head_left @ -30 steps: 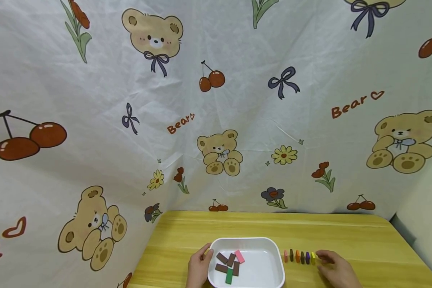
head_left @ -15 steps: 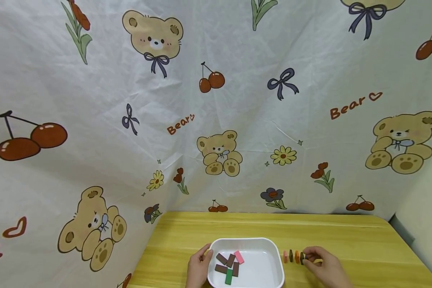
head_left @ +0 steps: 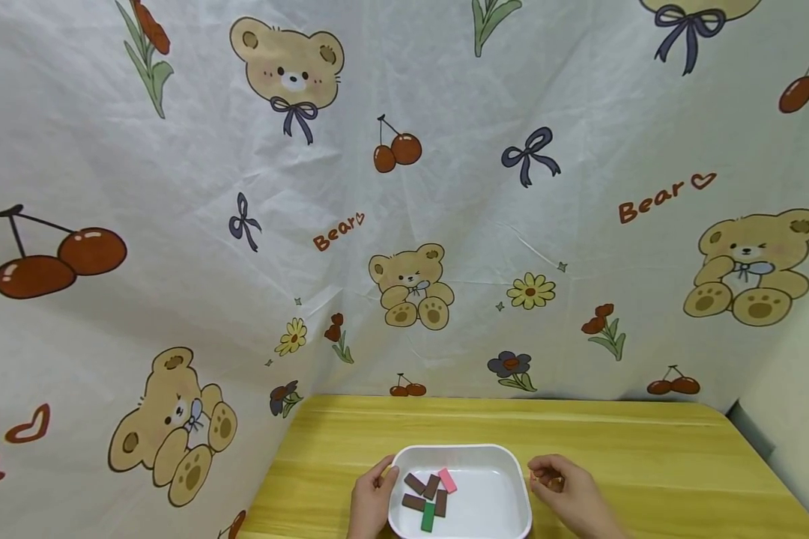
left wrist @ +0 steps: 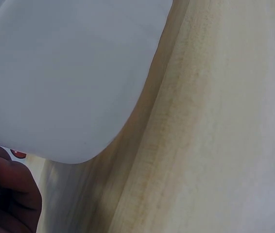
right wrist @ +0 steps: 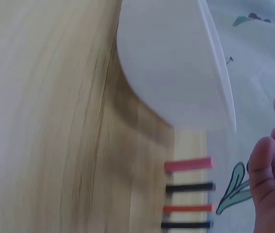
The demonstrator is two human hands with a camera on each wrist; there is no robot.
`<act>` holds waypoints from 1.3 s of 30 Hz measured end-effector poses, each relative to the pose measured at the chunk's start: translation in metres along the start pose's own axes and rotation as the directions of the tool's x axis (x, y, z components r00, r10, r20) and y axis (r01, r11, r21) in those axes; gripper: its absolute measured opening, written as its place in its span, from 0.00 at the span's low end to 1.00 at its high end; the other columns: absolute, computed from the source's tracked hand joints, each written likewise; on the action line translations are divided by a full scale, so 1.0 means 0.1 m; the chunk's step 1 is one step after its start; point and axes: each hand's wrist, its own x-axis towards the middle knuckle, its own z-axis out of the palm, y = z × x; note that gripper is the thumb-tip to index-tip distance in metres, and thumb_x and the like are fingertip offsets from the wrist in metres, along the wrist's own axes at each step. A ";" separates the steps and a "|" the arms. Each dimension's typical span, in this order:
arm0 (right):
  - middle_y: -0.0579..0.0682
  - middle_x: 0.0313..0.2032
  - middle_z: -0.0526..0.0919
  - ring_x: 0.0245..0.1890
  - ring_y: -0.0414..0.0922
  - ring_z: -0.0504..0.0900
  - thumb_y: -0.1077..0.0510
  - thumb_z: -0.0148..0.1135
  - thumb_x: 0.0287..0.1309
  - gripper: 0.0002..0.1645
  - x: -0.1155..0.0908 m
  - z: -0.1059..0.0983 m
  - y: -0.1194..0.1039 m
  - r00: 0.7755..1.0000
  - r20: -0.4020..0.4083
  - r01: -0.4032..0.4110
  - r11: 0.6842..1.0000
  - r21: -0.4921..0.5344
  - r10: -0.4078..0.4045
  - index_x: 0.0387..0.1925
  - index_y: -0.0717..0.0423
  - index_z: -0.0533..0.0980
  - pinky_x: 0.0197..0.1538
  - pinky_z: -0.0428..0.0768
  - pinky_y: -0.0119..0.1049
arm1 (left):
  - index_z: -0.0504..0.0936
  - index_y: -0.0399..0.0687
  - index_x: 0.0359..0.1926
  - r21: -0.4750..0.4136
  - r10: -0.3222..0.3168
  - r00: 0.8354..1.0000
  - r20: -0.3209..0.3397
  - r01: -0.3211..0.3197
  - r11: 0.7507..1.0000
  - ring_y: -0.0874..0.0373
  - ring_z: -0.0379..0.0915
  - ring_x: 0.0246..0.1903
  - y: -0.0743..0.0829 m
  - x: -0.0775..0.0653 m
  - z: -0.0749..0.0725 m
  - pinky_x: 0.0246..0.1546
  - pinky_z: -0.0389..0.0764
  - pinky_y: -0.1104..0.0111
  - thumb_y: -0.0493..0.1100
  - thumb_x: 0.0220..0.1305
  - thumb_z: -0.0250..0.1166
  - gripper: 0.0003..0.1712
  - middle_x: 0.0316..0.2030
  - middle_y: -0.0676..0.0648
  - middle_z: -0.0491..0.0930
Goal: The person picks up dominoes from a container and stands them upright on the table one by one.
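My left hand grips the left rim of a white plastic tray, thumb at the edge; its curled fingers show beside a tray corner in the left wrist view. Several brown dominoes, a green domino and a pink domino lie flat inside. To the right of the tray, my right hand hovers with loosely bent fingers over a row of standing dominoes, mostly hidden in the head view. The right wrist view shows a pink domino, an orange domino and black dominoes, apart from the fingers.
A yellow wood-grain table carries everything. Behind and to the left hangs a white cloth printed with bears, cherries, bows and flowers. A pale wall stands at the right.
My right hand has moved left along the domino row, from the yellow end toward the tray, and now covers the row. My left hand and the tray stay put.
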 end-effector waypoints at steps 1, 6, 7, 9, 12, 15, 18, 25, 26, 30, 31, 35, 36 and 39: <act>0.47 0.37 0.84 0.33 0.35 0.78 0.61 0.74 0.59 0.15 0.00 0.04 -0.02 1.000 0.016 0.001 1.000 0.008 -0.001 0.47 0.59 0.82 0.36 0.78 0.29 | 0.88 0.49 0.55 0.001 0.000 1.000 0.001 0.000 1.000 0.62 0.66 0.21 0.01 0.00 0.00 0.20 0.69 0.72 0.47 0.67 0.71 0.18 0.20 0.53 0.70; 0.49 0.38 0.83 0.34 0.34 0.76 0.59 0.74 0.60 0.17 0.01 0.19 -0.07 0.990 0.129 0.055 0.996 0.064 -0.063 0.48 0.62 0.80 0.36 0.78 0.29 | 0.88 0.48 0.56 0.001 -0.002 1.000 0.013 0.002 1.000 0.61 0.66 0.22 0.03 -0.01 -0.02 0.20 0.70 0.72 0.48 0.67 0.71 0.19 0.20 0.53 0.70; 0.50 0.39 0.83 0.35 0.34 0.76 0.59 0.73 0.60 0.17 0.01 0.21 -0.08 0.986 0.149 0.069 0.994 0.081 -0.080 0.48 0.62 0.80 0.36 0.78 0.29 | 0.88 0.48 0.56 -0.001 -0.004 1.000 0.013 0.004 1.000 0.61 0.66 0.22 0.04 -0.01 -0.03 0.20 0.70 0.72 0.48 0.67 0.71 0.18 0.20 0.53 0.70; 0.50 0.40 0.82 0.36 0.33 0.76 0.58 0.73 0.60 0.17 0.00 0.26 -0.10 0.978 0.180 0.086 0.990 0.109 -0.105 0.48 0.62 0.80 0.36 0.78 0.29 | 0.88 0.48 0.56 -0.001 -0.007 1.000 0.013 0.007 1.000 0.61 0.67 0.22 0.04 -0.01 -0.03 0.20 0.70 0.72 0.48 0.67 0.71 0.19 0.20 0.53 0.70; 0.49 0.40 0.82 0.36 0.33 0.76 0.58 0.73 0.61 0.17 0.00 0.34 -0.13 0.974 0.198 0.088 0.988 0.130 -0.113 0.47 0.61 0.80 0.36 0.78 0.30 | 0.88 0.48 0.56 -0.001 -0.010 1.000 0.014 0.010 1.000 0.61 0.67 0.22 0.04 -0.01 -0.03 0.19 0.71 0.72 0.48 0.67 0.71 0.19 0.20 0.53 0.71; 0.49 0.40 0.82 0.36 0.33 0.77 0.59 0.73 0.60 0.16 0.01 0.40 -0.18 0.974 0.199 0.085 0.988 0.125 -0.109 0.47 0.60 0.80 0.36 0.79 0.30 | 0.88 0.48 0.56 -0.001 -0.010 1.000 0.012 0.010 1.000 0.61 0.67 0.22 0.03 -0.01 -0.02 0.19 0.71 0.72 0.48 0.67 0.71 0.19 0.20 0.53 0.71; 0.48 0.39 0.82 0.36 0.33 0.77 0.59 0.74 0.58 0.16 0.02 0.46 -0.23 0.975 0.191 0.097 0.990 0.106 -0.116 0.46 0.59 0.81 0.37 0.80 0.30 | 0.88 0.48 0.56 0.001 -0.010 1.000 0.007 0.010 1.000 0.61 0.66 0.22 0.03 -0.01 -0.02 0.20 0.70 0.72 0.48 0.67 0.71 0.19 0.20 0.53 0.70; 0.48 0.38 0.82 0.35 0.35 0.78 0.61 0.75 0.56 0.16 0.05 0.64 -0.29 0.979 0.156 0.119 0.989 0.084 -0.131 0.45 0.59 0.82 0.36 0.80 0.29 | 0.88 0.49 0.55 0.013 -0.009 1.000 0.000 0.009 1.000 0.62 0.65 0.21 0.03 -0.02 -0.02 0.20 0.69 0.73 0.47 0.67 0.71 0.18 0.20 0.53 0.69; 0.49 0.38 0.82 0.35 0.36 0.78 0.61 0.75 0.55 0.16 0.05 0.67 -0.29 0.980 0.151 0.119 0.989 0.084 -0.130 0.45 0.60 0.82 0.36 0.79 0.29 | 0.88 0.48 0.55 0.013 -0.007 1.000 0.000 0.007 1.000 0.62 0.65 0.21 0.08 -0.05 -0.03 0.20 0.69 0.73 0.47 0.67 0.71 0.18 0.20 0.53 0.69; 0.51 0.37 0.83 0.35 0.39 0.79 0.63 0.76 0.54 0.16 0.08 0.75 -0.32 0.981 0.146 0.117 0.990 0.083 -0.128 0.45 0.62 0.82 0.35 0.80 0.28 | 0.88 0.46 0.55 0.007 -0.004 1.000 -0.001 0.004 1.000 0.62 0.65 0.21 0.18 -0.12 -0.05 0.21 0.68 0.73 0.47 0.67 0.70 0.18 0.20 0.53 0.69; 0.51 0.37 0.83 0.35 0.39 0.79 0.63 0.75 0.54 0.17 0.09 0.76 -0.33 0.980 0.150 0.116 0.990 0.083 -0.128 0.45 0.63 0.82 0.35 0.80 0.28 | 0.88 0.47 0.55 0.011 -0.005 1.000 -0.003 0.005 1.000 0.62 0.65 0.21 0.18 -0.12 -0.05 0.21 0.69 0.73 0.47 0.67 0.70 0.18 0.20 0.53 0.69; 0.53 0.37 0.84 0.33 0.34 0.77 0.63 0.75 0.55 0.17 0.13 0.84 -0.35 0.976 0.159 0.139 0.986 0.088 -0.152 0.45 0.65 0.81 0.35 0.80 0.28 | 0.88 0.48 0.56 0.000 -0.009 1.000 0.004 0.009 1.000 0.62 0.66 0.22 0.05 -0.04 -0.02 0.21 0.70 0.72 0.47 0.67 0.70 0.18 0.20 0.53 0.70; 0.53 0.37 0.84 0.33 0.34 0.77 0.63 0.75 0.55 0.16 0.13 0.86 -0.36 0.974 0.158 0.148 0.985 0.087 -0.160 0.45 0.65 0.81 0.35 0.80 0.28 | 0.88 0.48 0.56 -0.003 -0.009 1.000 0.007 0.009 1.000 0.62 0.66 0.22 0.03 -0.02 -0.02 0.21 0.70 0.73 0.47 0.68 0.70 0.18 0.20 0.53 0.70; 0.54 0.37 0.84 0.33 0.33 0.77 0.64 0.74 0.55 0.16 0.15 0.93 -0.37 0.972 0.151 0.167 0.982 0.091 -0.179 0.44 0.65 0.81 0.35 0.80 0.28 | 0.88 0.47 0.56 -0.020 -0.001 1.000 0.012 0.001 1.000 0.62 0.66 0.21 0.00 0.00 -0.01 0.20 0.71 0.72 0.46 0.67 0.70 0.18 0.20 0.53 0.70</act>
